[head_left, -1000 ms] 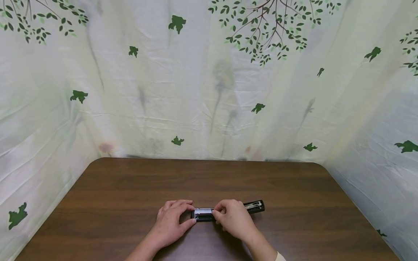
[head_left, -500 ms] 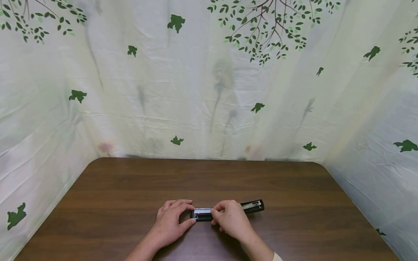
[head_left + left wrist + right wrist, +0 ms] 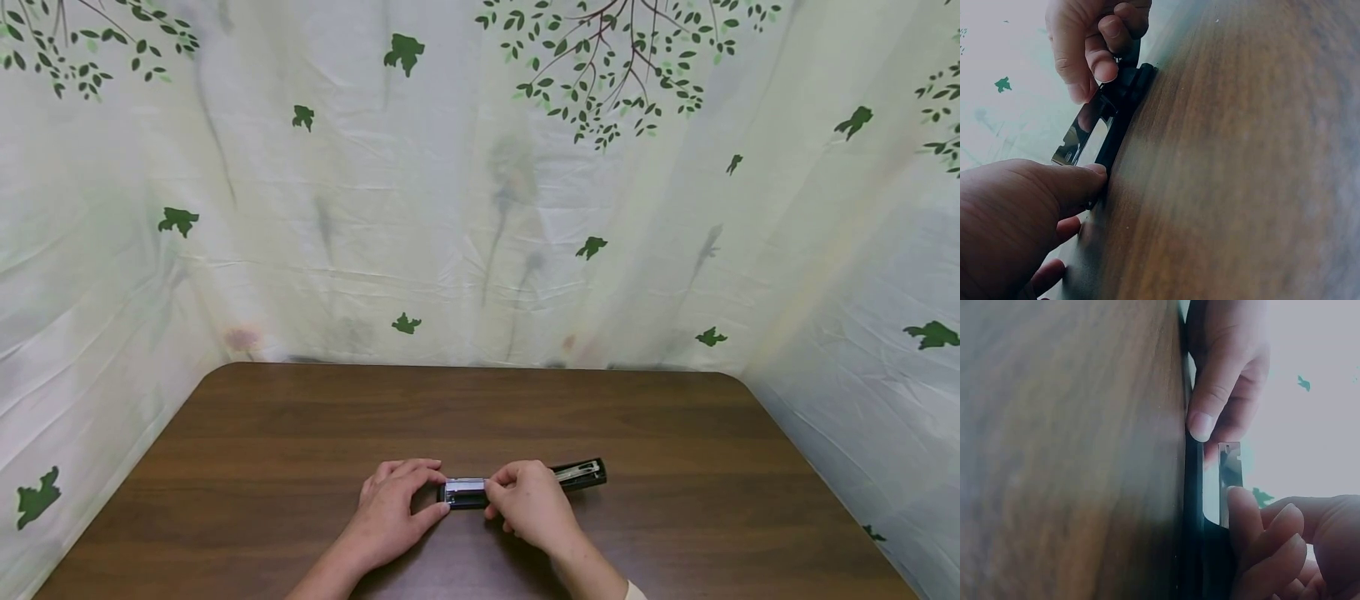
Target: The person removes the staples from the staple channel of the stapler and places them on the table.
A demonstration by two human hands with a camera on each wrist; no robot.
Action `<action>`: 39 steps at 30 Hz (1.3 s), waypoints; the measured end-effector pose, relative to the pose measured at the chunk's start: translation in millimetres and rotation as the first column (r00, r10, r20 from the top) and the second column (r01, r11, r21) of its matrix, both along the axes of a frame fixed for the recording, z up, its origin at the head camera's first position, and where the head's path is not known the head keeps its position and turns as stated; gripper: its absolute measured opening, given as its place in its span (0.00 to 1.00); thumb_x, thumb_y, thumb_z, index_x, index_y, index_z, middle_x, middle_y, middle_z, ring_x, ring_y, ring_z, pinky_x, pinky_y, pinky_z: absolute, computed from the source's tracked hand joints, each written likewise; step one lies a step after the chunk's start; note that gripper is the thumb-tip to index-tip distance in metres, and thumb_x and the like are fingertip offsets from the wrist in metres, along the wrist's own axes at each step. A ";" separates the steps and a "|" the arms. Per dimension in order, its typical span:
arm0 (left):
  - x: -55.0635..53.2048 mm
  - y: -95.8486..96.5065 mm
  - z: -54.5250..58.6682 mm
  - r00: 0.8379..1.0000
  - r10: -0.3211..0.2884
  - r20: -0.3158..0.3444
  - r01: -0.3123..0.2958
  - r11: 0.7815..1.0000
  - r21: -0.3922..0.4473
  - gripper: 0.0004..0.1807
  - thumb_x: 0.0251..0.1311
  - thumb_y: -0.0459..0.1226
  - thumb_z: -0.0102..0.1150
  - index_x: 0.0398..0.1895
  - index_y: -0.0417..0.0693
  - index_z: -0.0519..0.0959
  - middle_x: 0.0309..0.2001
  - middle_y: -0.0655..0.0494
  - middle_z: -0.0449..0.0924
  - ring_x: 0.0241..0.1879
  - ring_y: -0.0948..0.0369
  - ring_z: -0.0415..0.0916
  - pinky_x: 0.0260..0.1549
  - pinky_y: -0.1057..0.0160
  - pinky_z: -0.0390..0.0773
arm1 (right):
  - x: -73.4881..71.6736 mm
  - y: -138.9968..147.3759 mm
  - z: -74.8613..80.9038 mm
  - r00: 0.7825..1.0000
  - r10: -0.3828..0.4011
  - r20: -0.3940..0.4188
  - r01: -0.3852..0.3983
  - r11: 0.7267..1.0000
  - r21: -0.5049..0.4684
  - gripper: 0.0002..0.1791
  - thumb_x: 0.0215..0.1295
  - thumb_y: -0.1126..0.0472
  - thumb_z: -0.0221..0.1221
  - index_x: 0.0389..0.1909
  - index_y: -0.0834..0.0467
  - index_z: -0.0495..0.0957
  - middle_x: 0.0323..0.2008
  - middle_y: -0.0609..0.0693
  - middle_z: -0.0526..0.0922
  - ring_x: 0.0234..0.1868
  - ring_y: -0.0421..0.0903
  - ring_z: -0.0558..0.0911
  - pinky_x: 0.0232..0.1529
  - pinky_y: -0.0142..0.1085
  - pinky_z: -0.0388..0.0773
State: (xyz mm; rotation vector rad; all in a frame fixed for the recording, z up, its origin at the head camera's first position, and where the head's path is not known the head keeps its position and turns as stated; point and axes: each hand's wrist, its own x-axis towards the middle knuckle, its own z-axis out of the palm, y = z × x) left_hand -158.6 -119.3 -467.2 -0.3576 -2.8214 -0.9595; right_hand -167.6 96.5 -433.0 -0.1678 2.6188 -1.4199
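A black stapler (image 3: 467, 500) lies on the table, folded wide open. Its top cover (image 3: 581, 474) extends to the right, inner side up. My left hand (image 3: 393, 510) holds the base's left end between thumb and fingers. The shiny metal magazine (image 3: 1079, 134) is lifted off the base, with a gap between them in both wrist views. With thumb and fingertips my right hand (image 3: 534, 504) pinches the magazine near the hinge. That hand hides the hinge in the head view. In the right wrist view, the right fingers (image 3: 1244, 519) lie against the magazine (image 3: 1231, 459).
The brown wooden table (image 3: 300, 417) has rounded far corners. Pale curtains (image 3: 450, 208) printed with leaves and branches hang behind it and along both sides.
My right hand has shifted very slightly left along the stapler. The left hand and the stapler have stayed practically in place.
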 end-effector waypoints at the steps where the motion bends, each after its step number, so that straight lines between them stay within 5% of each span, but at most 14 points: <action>1: 0.2 0.1 0.0 1.000 -0.001 0.001 0.001 1.000 0.001 0.13 0.56 0.46 0.74 0.45 0.66 0.84 0.59 0.66 0.82 0.60 0.55 0.70 0.61 0.37 0.65 | 0.4 -0.4 0.0 1.000 -0.003 0.009 0.003 1.000 -0.011 0.06 0.66 0.60 0.63 0.31 0.57 0.86 0.17 0.43 0.85 0.13 0.38 0.74 0.14 0.31 0.71; 18: -1.4 0.1 -1.8 1.000 0.000 -0.002 0.000 1.000 0.008 0.13 0.56 0.45 0.75 0.44 0.65 0.84 0.59 0.65 0.82 0.60 0.54 0.70 0.60 0.37 0.65 | 1.9 1.3 3.2 0.987 0.016 0.158 0.016 0.980 -0.198 0.08 0.68 0.64 0.60 0.38 0.65 0.85 0.19 0.50 0.87 0.14 0.36 0.74 0.14 0.26 0.70; 39: -0.6 -0.3 0.8 1.000 -0.005 0.011 0.005 1.000 0.004 0.13 0.56 0.45 0.75 0.44 0.66 0.84 0.59 0.65 0.82 0.60 0.54 0.70 0.61 0.36 0.65 | 1.2 -4.2 -3.8 0.989 -0.016 0.146 0.047 0.977 -0.210 0.06 0.68 0.63 0.61 0.35 0.62 0.83 0.18 0.48 0.85 0.15 0.37 0.76 0.15 0.26 0.70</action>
